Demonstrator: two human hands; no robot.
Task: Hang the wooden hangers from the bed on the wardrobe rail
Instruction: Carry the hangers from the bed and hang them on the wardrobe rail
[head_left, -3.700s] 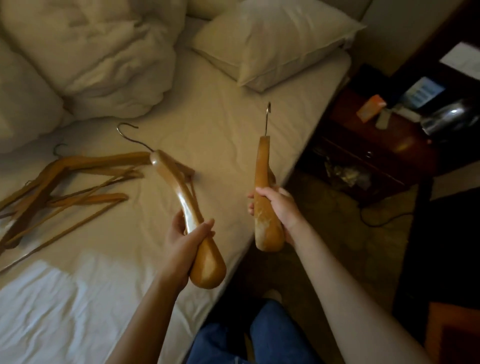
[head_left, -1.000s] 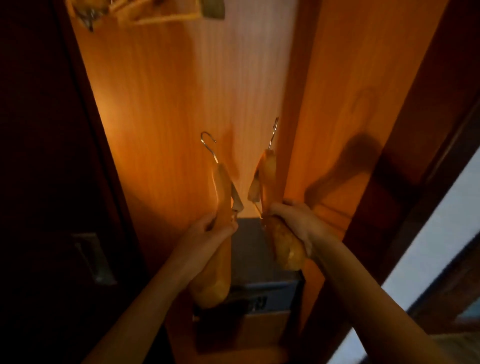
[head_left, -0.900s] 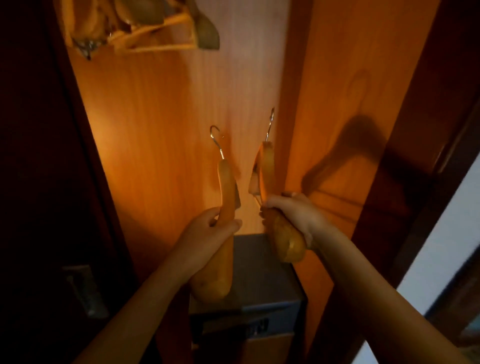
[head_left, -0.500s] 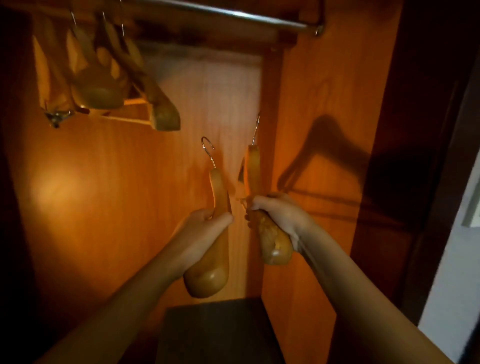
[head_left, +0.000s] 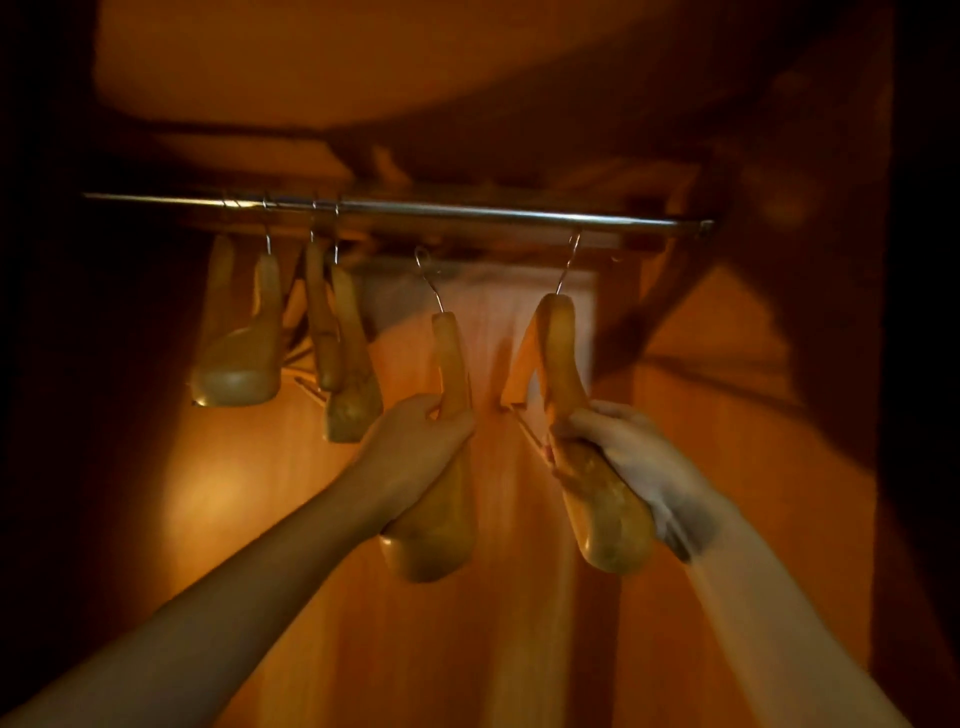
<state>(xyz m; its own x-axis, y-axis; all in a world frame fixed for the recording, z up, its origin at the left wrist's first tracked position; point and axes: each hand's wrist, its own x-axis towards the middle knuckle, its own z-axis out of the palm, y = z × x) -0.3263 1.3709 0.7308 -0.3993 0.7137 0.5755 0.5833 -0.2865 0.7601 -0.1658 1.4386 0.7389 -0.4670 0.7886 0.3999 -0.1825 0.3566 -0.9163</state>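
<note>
Left hand (head_left: 415, 447) and right hand (head_left: 618, 447), fingers wrapped around wooden hangers (head_left: 447, 457), raise blurred hooks toward the wardrobe rail (head_left: 467, 212); contact unclear.

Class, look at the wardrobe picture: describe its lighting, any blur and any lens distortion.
Head view: dim, warm orange light, edges falling to black; a bright patch on the back panel; the right hand looks motion-smeared; the rail bows slightly, wide-angle distortion.

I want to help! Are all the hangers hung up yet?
Not yet. Several hangers already hang on the rail. The left hand and right hand each hold one hanger below it, unhooked. Whether more wait on the bed can't be seen.
</note>
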